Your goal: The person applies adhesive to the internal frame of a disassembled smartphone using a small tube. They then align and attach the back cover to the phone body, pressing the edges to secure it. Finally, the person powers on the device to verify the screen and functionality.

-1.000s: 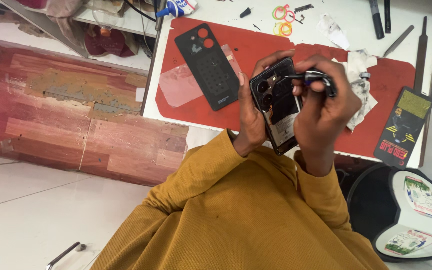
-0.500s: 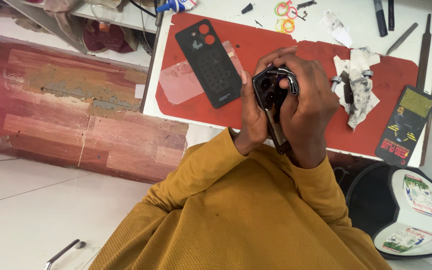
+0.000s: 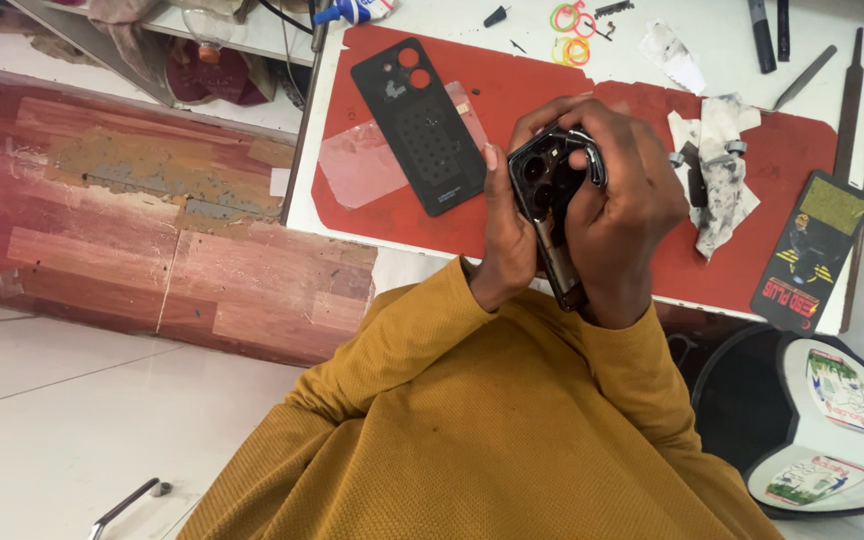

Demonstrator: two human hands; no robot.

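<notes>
Nearest the camera, two arms in mustard-yellow sleeves rise from the bottom edge and meet over the near edge of the red mat. Both forearms angle inward, wrists bent, hands close together.

Left hand: wrapped round the left side of a dark phone body, thumb lying up along its edge, fingers hidden behind. Firm hold on the phone.

Right hand: curled over the phone's right side and upper end, knuckles up, fingers folded tight around it; a thin metal tool shows under the fingertips at the top corner. Whether the fingers pinch the tool or only press it cannot be told.

Phone stands tilted, open back with camera holes toward the viewer, lower end at the mat's near edge.

Farther left on the mat: a detached black back cover, lying flat over a clear plastic sheet. Right of the hands: a soiled white cloth. Near right edge of the table: a black and yellow packet.

Far side: coloured rubber bands, files and dark tools on the white table.
</notes>
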